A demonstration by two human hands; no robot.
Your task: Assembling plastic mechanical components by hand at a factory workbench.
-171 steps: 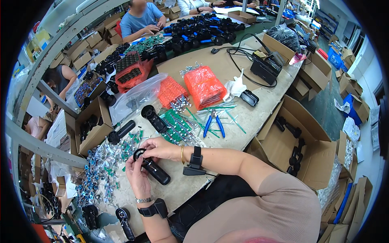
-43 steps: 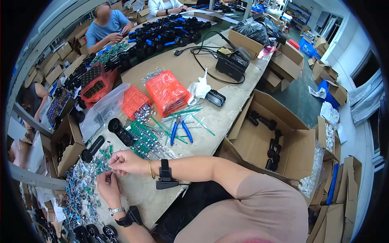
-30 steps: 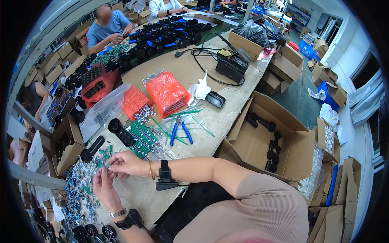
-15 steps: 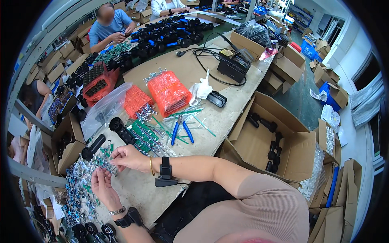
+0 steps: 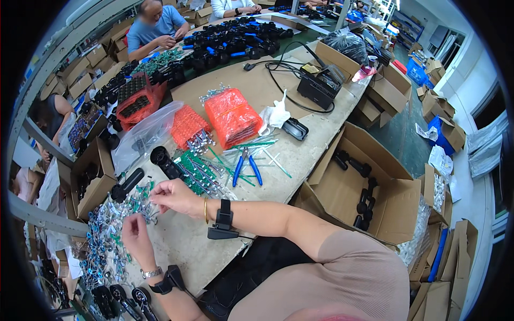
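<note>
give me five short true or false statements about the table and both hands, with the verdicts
1. The pliers lie on the table. True.
2. The two hands are pressed together. False: a gap shows between the left hand and the right hand.
3. A gold bangle circles the right wrist. True.
4. The large open box right of the table is full to the brim. False: black parts lie in it, well below the rim.
5. The pliers have blue handles. True.
</note>
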